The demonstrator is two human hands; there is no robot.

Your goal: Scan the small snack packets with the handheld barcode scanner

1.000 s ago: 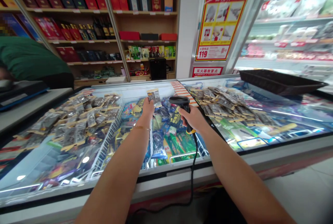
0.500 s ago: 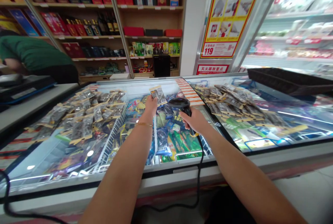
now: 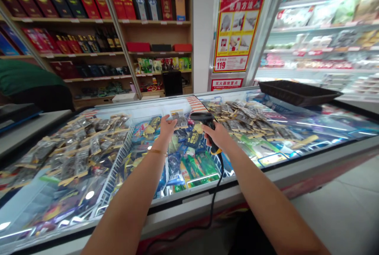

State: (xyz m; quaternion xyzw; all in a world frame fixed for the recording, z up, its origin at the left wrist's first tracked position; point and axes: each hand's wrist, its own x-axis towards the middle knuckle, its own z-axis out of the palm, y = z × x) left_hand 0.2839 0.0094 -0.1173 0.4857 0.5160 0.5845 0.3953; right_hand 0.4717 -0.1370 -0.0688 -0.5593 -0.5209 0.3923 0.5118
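Observation:
My left hand [image 3: 166, 126] holds a small clear snack packet [image 3: 179, 119] with a tan header over the open middle of a chest freezer [image 3: 192, 197]. My right hand [image 3: 218, 135] grips a black corded barcode scanner [image 3: 204, 120], whose head sits just right of the packet. Below both hands the freezer bin holds colourful wrapped ice creams [image 3: 189, 160]. Piles of similar packets lie on the glass lids at the left [image 3: 79, 144] and the right [image 3: 245, 117].
A black tray [image 3: 297, 93] rests on the freezer's far right. A person in a green top [image 3: 26, 77] bends at the left by a counter [image 3: 26, 128]. Shelves of boxed goods stand behind, a chilled display at the right, tiled floor at lower right.
My left hand has lowered the packet and tilted it flatter, closer to the scanner head. The view has swung slightly right and down.

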